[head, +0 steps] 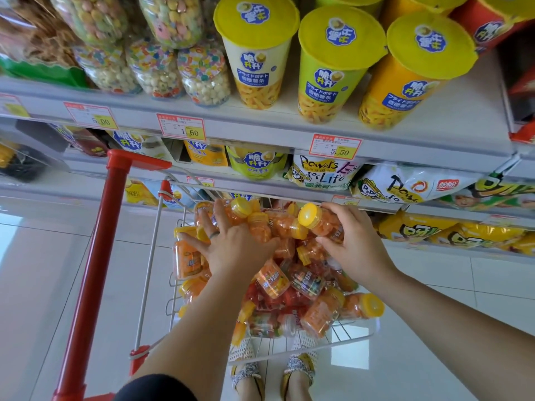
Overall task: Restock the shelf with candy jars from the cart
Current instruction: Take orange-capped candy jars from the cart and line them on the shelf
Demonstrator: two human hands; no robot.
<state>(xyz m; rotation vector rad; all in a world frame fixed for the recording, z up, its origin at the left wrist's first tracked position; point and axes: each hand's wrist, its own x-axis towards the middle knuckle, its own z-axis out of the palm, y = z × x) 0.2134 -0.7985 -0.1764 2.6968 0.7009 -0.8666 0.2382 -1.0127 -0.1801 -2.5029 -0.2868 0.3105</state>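
Note:
A wire cart basket (356, 338) with a red handle (98, 270) holds a heap of several small orange candy jars with yellow lids (359, 306). My left hand (231, 247) lies spread over jars at the heap's far left, fingers curled round them. My right hand (350, 241) grips one yellow-lidded orange jar (318, 219) at the top right of the heap. The shelf (260, 125) rises just beyond the cart.
The upper shelf carries yellow-lidded chip cups (333, 68) and clear jars of coloured snacks (202, 73). Snack bags (324, 172) fill the lower shelves behind price tags. A white tiled floor (43, 256) lies left of the cart. My sandalled feet (272, 374) stand under the basket.

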